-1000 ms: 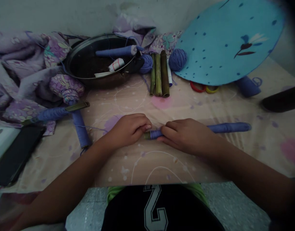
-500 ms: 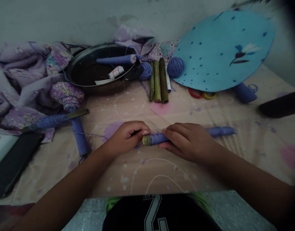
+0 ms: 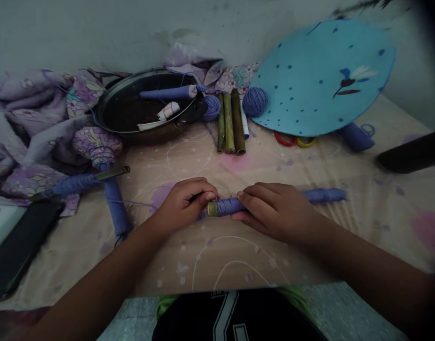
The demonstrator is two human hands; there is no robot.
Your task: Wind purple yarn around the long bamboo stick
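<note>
A green bamboo stick [image 3: 230, 206] wrapped in blue-purple yarn lies level above the table, its bare cut end pointing left. Closed around its middle is my right hand [image 3: 274, 203], which hides part of the wrapping. The wrapped far end shows again to the right of that hand. At the bare end, my left hand [image 3: 189, 201] pinches a strand of yarn [image 3: 217, 201] between thumb and forefinger. More of the thin yarn trails left across the cloth toward a yarn-wrapped handle [image 3: 117, 206].
Behind stand a black pan [image 3: 128, 125], two yarn balls, several bare bamboo pieces [image 3: 229, 123] and a blue dotted oval board [image 3: 310, 90]. Red and yellow rings lie under the board. At left are a black phone [image 3: 25, 246] and purple floral cloth [image 3: 43, 118]. A dark cylinder [image 3: 412, 151] juts in at right.
A strand of yarn now shows looped over the stick near its bare end, by my left fingers. The view has shifted slightly; both hands keep nearly the same places.
</note>
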